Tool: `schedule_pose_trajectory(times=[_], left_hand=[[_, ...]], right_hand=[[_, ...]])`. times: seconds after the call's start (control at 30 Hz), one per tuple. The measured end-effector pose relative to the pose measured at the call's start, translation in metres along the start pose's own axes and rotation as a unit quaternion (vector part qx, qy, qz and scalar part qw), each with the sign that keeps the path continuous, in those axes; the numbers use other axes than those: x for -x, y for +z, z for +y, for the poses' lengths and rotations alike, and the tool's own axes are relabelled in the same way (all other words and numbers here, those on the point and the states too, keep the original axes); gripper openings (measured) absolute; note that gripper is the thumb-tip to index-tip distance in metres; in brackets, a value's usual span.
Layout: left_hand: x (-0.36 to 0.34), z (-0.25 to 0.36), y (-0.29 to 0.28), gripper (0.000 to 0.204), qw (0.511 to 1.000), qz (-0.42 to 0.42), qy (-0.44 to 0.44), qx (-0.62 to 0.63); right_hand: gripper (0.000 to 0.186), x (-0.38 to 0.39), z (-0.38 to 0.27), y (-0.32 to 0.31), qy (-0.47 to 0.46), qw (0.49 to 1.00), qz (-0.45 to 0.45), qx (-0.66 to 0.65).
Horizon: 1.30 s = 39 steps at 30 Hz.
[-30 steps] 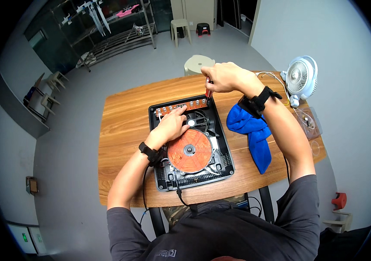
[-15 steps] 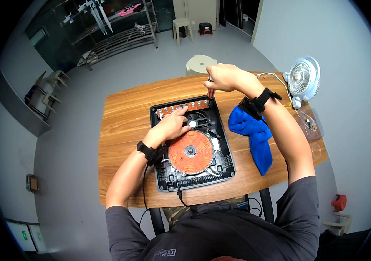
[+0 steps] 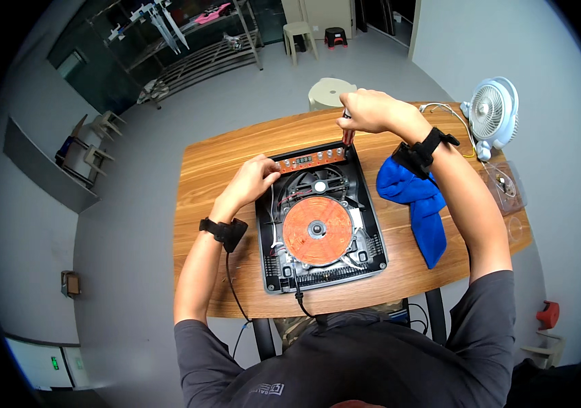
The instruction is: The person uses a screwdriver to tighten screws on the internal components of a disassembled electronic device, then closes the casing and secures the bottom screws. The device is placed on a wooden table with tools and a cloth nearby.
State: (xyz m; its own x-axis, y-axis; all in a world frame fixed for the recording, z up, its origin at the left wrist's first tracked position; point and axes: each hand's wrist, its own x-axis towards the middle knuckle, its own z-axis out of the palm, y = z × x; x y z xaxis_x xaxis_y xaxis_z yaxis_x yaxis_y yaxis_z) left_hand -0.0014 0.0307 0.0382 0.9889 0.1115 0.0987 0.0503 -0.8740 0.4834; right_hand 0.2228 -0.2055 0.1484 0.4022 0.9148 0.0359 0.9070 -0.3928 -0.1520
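An opened induction cooker (image 3: 377, 262) lies on the wooden table with its inside facing up. Its round copper coil (image 3: 304, 231) sits nearest me, with a black cooling fan (image 3: 335, 183) beyond it. Along the far edge runs an orange control board (image 3: 311, 160) with several round buttons. My right hand (image 3: 371, 111) is closed around a screwdriver (image 3: 349, 136) with a reddish handle, held upright over the board's right end. My left hand (image 3: 246, 183) is at the far left corner, fingers bent and closed on the board's left end; its fingertips are partly hidden.
Right of the cooker lies a blue cloth (image 3: 413, 197). A light blue desk fan (image 3: 491, 115) and a clear plastic box (image 3: 503, 187) with small parts sit at the table's right. Beyond the far edge stands a pale stool (image 3: 331, 90). A black cord (image 3: 299, 296) leaves the cooker's near side.
My left hand has moved from over the middle of the board and the fan to the board's left end. My right hand keeps the screwdriver at the right end. The whole view has shifted slightly.
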Motion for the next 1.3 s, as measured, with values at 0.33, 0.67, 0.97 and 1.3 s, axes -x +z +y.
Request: schedule_pose_trajectory(times=[0.33, 0.67, 0.97, 1.3], left_hand=[[0.027, -0.095, 0.003, 0.017, 0.982, 0.076, -0.117, -0.128], [0.034, -0.13, 0.023, 0.023, 0.97, 0.094, -0.13, -0.183], [0.028, -0.135, 0.035, 0.018, 0.955, 0.089, -0.133, -0.25], [0.025, -0.133, 0.041, 0.01, 0.955, 0.105, -0.109, -0.254]], right_hand=[[0.043, -0.001, -0.002, -0.001, -0.006, 1.0, 0.0, -0.006], [0.044, -0.002, -0.005, 0.001, -0.006, 1.0, 0.002, 0.012], [0.043, -0.004, -0.005, 0.001, 0.005, 1.0, -0.002, 0.006], [0.042, 0.0, -0.003, 0.0, 0.015, 1.0, -0.004, -0.007]])
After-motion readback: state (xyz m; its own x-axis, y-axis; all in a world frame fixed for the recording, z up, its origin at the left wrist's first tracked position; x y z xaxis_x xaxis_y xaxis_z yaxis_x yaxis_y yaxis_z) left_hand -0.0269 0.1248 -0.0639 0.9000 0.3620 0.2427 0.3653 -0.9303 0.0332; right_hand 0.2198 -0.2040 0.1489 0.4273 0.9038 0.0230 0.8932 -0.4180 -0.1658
